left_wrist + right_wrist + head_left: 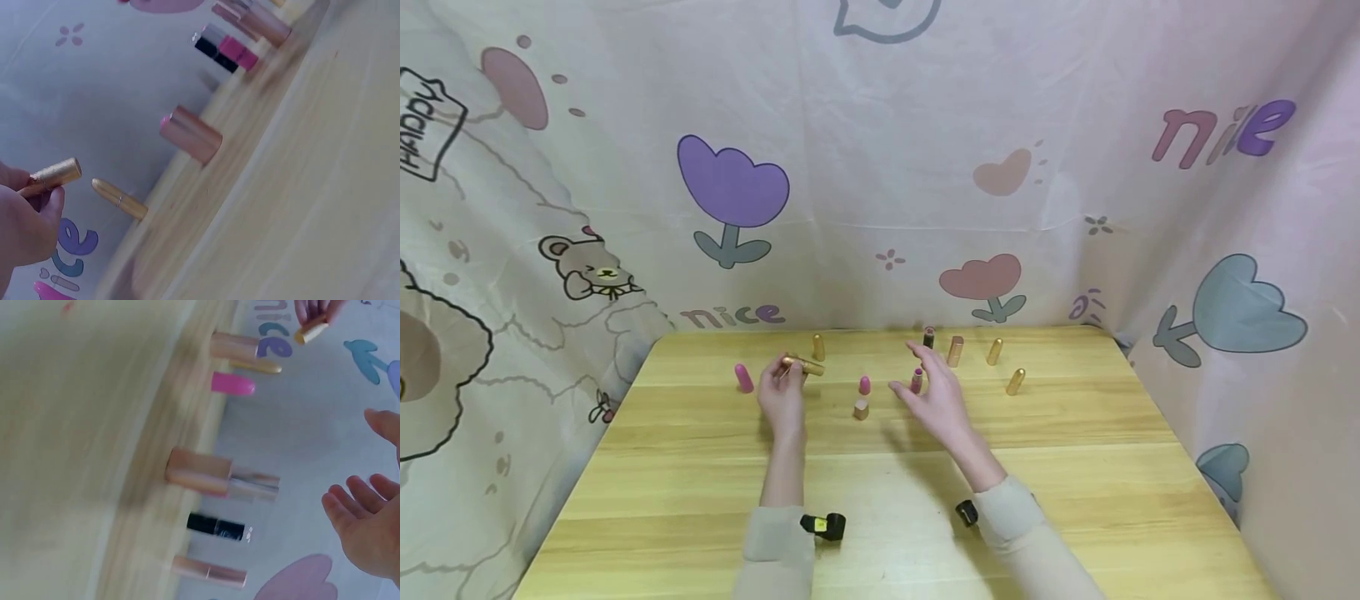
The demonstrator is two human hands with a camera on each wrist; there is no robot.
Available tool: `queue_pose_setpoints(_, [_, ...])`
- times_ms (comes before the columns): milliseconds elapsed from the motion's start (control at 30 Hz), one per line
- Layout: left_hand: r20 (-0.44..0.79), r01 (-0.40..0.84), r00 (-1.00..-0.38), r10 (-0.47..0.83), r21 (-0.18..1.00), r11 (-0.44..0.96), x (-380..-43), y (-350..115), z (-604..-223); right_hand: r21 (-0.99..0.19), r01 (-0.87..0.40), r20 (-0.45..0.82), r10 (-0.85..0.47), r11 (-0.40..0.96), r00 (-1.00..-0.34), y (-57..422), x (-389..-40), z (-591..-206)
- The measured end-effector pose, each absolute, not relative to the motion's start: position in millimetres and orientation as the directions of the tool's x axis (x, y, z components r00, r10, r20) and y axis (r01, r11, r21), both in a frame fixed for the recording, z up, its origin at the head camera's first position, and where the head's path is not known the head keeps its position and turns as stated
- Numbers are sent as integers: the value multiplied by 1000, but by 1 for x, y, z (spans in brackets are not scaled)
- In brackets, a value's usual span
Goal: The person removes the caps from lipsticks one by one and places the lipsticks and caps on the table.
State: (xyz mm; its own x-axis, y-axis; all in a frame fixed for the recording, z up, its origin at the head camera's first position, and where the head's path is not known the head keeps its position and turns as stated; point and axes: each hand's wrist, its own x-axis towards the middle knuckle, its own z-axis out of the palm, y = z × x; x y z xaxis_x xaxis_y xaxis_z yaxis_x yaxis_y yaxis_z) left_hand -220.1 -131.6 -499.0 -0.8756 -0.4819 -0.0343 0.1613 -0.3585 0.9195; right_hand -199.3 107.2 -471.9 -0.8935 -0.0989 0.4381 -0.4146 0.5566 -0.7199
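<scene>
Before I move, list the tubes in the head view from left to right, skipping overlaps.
Magenta tube, held gold tube, short rose-gold tube, dark-pink tube, black tube, tall rose-gold tube, farther gold tube, rightmost gold tube.

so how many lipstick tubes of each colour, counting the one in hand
Gold lipstick tubes: 4, one in the left hand
Pink lipstick tubes: 3
Rose-gold lipstick tubes: 3
Black lipstick tube: 1
Total: 11

Ten small cosmetic tubes (995, 352), one wooden table (880, 533).
</scene>
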Motion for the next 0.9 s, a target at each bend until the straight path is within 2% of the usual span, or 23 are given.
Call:
queue_pose_setpoints(400, [-47,172,-892,-450,885,-433,-200,-112,-488,-677,-508,491,-186,532,-851,74,-199,-465])
queue_pose_setpoints(633, [-31,162,-909,-416,893,-420,-192,-101,-485,-603,-578,540,-253,549,-803,61,-196,-470])
queue_pose_setpoints(900, [-19,148,-928,-371,897,-416,-189,-92,-489,-590,-576,496,-309,566,-812,54,-192,-476])
